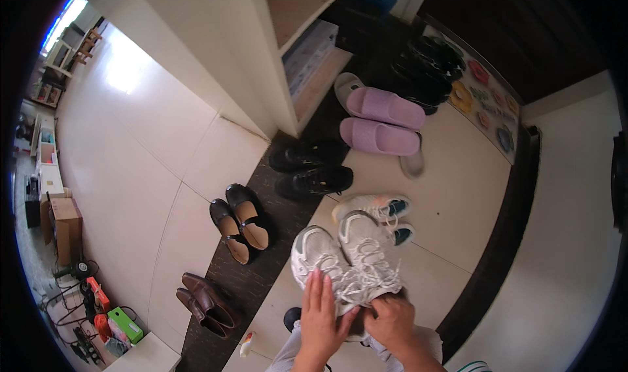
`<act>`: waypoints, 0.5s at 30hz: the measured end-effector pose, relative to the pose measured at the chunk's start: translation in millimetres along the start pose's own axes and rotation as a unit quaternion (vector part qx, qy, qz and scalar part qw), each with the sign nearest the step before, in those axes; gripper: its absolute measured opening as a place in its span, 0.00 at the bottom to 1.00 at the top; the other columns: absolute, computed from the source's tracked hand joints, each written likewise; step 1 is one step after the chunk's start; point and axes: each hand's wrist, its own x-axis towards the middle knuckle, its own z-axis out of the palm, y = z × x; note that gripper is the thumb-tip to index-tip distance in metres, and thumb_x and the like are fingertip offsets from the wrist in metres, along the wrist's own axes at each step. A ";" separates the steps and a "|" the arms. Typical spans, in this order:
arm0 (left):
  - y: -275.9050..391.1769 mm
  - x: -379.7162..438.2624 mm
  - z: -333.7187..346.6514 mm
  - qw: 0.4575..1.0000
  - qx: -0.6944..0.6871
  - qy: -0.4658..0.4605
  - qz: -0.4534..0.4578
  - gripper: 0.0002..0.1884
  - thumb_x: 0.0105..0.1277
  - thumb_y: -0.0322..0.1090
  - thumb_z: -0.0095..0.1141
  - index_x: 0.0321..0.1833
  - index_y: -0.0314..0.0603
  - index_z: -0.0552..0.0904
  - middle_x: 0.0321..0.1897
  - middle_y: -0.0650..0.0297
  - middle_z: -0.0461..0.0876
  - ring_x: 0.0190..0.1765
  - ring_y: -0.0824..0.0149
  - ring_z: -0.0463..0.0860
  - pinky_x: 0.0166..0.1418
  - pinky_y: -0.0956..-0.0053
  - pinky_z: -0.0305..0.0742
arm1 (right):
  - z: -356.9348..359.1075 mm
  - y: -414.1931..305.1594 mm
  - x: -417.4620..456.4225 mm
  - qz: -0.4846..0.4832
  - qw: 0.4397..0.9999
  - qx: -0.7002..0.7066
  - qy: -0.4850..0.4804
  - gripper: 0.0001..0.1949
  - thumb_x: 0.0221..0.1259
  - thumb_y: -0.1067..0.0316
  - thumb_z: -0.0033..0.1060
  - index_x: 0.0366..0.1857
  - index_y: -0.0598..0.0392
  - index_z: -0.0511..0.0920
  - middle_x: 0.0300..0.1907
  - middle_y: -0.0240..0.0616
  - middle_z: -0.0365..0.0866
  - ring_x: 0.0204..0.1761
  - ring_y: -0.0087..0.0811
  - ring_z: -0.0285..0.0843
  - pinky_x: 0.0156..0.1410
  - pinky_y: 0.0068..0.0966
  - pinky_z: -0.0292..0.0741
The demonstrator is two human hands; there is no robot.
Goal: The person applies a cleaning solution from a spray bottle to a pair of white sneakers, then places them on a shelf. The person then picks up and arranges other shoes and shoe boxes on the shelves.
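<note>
A pair of white lace-up sneakers is held side by side in front of me, toes pointing away: a left sneaker (316, 247) and a right sneaker (367, 237). My left hand (321, 313) lies along the left sneaker, its fingers on the upper and the thumb at the collar. At the right sneaker's ankle opening, the curled fingers of my right hand (392, 320) grip the collar and partly hide it. White laces (351, 283) hang loosely over both tongues. Beyond the toes, another pair of pale sneakers (373, 207) with dark green insides stands on the floor, partly covered.
Black shoes (314, 183), black strapped flats (243, 217) and brown loafers (208, 303) stand along the dark floor strip. Purple slides (380, 136) lie farther off, over grey slippers (412, 161). A white wall (554, 215) rises at right. A small tube (248, 343) lies nearby.
</note>
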 end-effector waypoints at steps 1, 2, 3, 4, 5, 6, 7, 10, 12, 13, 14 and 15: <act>-0.4 -3.5 0.6 1.000 0.002 0.013 -0.002 0.39 0.58 0.43 0.62 0.67 0.28 0.60 0.69 0.41 0.57 0.71 0.40 0.57 0.72 0.53 0.53 | 0.5 -2.8 -3.2 0.002 1.000 0.012 0.000 0.04 0.40 0.66 0.61 0.19 0.51 0.77 0.22 0.38 0.78 0.26 0.41 0.78 0.32 0.37 0.75; -0.8 -7.2 2.6 1.000 -0.002 0.026 -0.001 0.40 0.57 0.43 0.63 0.67 0.29 0.60 0.69 0.42 0.57 0.71 0.40 0.56 0.72 0.52 0.52 | 2.5 -3.2 -8.0 0.010 1.000 0.025 -0.006 0.04 0.40 0.66 0.61 0.20 0.51 0.77 0.22 0.38 0.78 0.26 0.40 0.78 0.32 0.37 0.75; -2.0 -11.3 3.6 0.999 -0.005 0.045 0.009 0.39 0.57 0.44 0.62 0.67 0.30 0.61 0.69 0.42 0.57 0.71 0.41 0.56 0.72 0.52 0.51 | 4.3 -3.9 -11.7 0.016 0.999 0.040 -0.010 0.04 0.40 0.66 0.61 0.20 0.51 0.77 0.22 0.38 0.78 0.26 0.40 0.78 0.33 0.37 0.75; -4.1 -14.4 3.3 0.998 -0.002 0.057 0.024 0.39 0.57 0.43 0.63 0.67 0.30 0.61 0.69 0.41 0.58 0.71 0.39 0.57 0.71 0.50 0.52 | 2.6 -6.3 -12.7 0.008 0.999 0.047 -0.005 0.04 0.41 0.66 0.61 0.20 0.51 0.77 0.22 0.37 0.78 0.25 0.40 0.78 0.33 0.36 0.75; -7.1 -17.8 4.0 0.997 0.002 0.068 0.038 0.39 0.56 0.43 0.64 0.66 0.30 0.62 0.68 0.40 0.58 0.70 0.38 0.58 0.70 0.49 0.54 | 1.0 -8.1 -13.9 0.001 0.998 0.055 0.000 0.04 0.41 0.66 0.61 0.21 0.51 0.77 0.22 0.37 0.78 0.25 0.40 0.79 0.33 0.36 0.75; -11.9 -24.3 7.6 0.995 -0.001 0.083 0.047 0.38 0.59 0.44 0.60 0.68 0.31 0.60 0.69 0.41 0.56 0.70 0.37 0.56 0.71 0.49 0.52 | 2.1 -8.6 -18.4 0.010 0.999 0.039 -0.015 0.04 0.41 0.66 0.61 0.22 0.51 0.77 0.22 0.37 0.78 0.25 0.40 0.79 0.34 0.35 0.75; -17.3 -31.9 19.3 0.994 -0.010 0.095 0.055 0.37 0.60 0.44 0.58 0.68 0.32 0.60 0.70 0.41 0.55 0.71 0.38 0.55 0.72 0.49 0.51 | 5.1 -7.5 -21.4 0.000 0.999 0.047 0.008 0.03 0.41 0.66 0.61 0.21 0.50 0.78 0.22 0.37 0.78 0.25 0.40 0.79 0.33 0.36 0.75; -16.5 -51.1 42.5 0.996 -0.001 0.074 0.041 0.34 0.65 0.44 0.53 0.69 0.33 0.59 0.72 0.42 0.52 0.73 0.39 0.51 0.73 0.49 0.48 | 7.9 10.1 -34.1 -0.006 0.998 0.043 0.037 0.04 0.38 0.69 0.62 0.21 0.51 0.79 0.22 0.38 0.79 0.26 0.42 0.78 0.34 0.37 0.75; 7.6 -57.4 39.4 0.999 0.029 0.022 0.028 0.33 0.64 0.43 0.55 0.68 0.33 0.62 0.71 0.42 0.53 0.73 0.40 0.52 0.73 0.50 0.49 | 6.2 24.2 -46.2 0.008 0.996 0.063 0.066 0.04 0.37 0.70 0.62 0.21 0.51 0.79 0.22 0.39 0.79 0.27 0.43 0.78 0.35 0.39 0.75; 20.1 -59.6 36.2 0.998 0.051 -0.001 0.031 0.32 0.64 0.42 0.55 0.67 0.33 0.62 0.71 0.42 0.53 0.73 0.40 0.52 0.73 0.50 0.49 | 9.3 32.6 -56.3 0.014 0.993 0.082 0.088 0.04 0.37 0.70 0.62 0.21 0.51 0.79 0.22 0.39 0.79 0.27 0.44 0.78 0.34 0.39 0.75; 33.8 -58.6 31.7 0.994 0.088 -0.045 0.055 0.32 0.63 0.41 0.57 0.67 0.32 0.64 0.70 0.41 0.55 0.72 0.41 0.53 0.73 0.50 0.50 | 15.0 45.6 -75.0 0.038 0.993 0.079 0.078 0.03 0.38 0.70 0.62 0.21 0.51 0.79 0.22 0.40 0.79 0.27 0.44 0.78 0.33 0.39 0.75; 48.0 -60.3 25.9 0.992 0.086 -0.062 0.070 0.32 0.63 0.40 0.57 0.66 0.32 0.64 0.70 0.42 0.56 0.72 0.41 0.55 0.72 0.50 0.51 | 13.6 51.2 -87.1 0.056 0.993 0.076 0.069 0.03 0.38 0.69 0.62 0.21 0.52 0.79 0.22 0.40 0.79 0.27 0.44 0.78 0.33 0.39 0.75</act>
